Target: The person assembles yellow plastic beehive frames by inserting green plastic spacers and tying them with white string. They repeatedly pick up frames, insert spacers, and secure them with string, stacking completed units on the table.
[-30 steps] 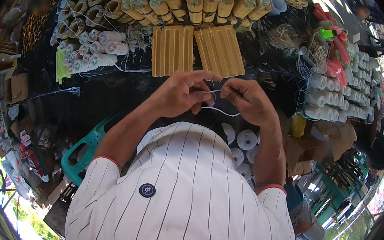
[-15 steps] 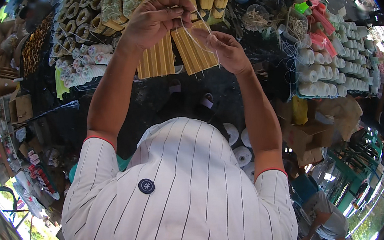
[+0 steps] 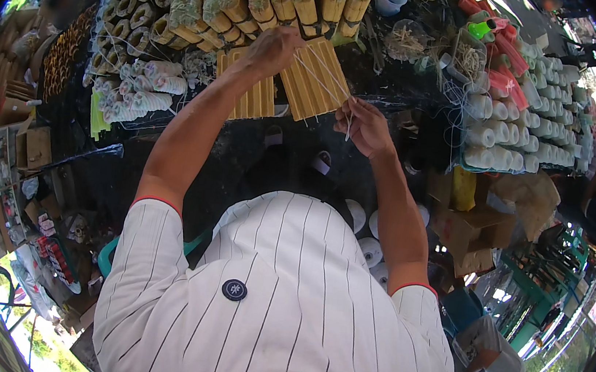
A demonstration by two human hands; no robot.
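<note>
White string [image 3: 325,77] stretches in two strands between my hands. My left hand [image 3: 277,50] is closed on its upper end, at the far side of a yellow ridged block [image 3: 309,92]. At the block's near right corner, my right hand [image 3: 365,126] pinches the other end, and a short tail hangs below the fingers. The strands cross above the ridged face; whether they touch it I cannot tell. A second yellow ridged block [image 3: 255,99] lies to the left, partly behind my left wrist.
Several wrapped yellow bundles [image 3: 304,7] stand behind the blocks. White thread rolls [image 3: 151,88] and hollow rolls [image 3: 123,8] lie left; white spools [image 3: 495,131] and red rolls [image 3: 508,52] sit right. A blue cup [image 3: 390,0] stands far back. Another person [image 3: 492,355] is at lower right.
My hands have moved apart and lower, my right one down and to the right. The string, loose and looped before, is now drawn straight across the ridged block.
</note>
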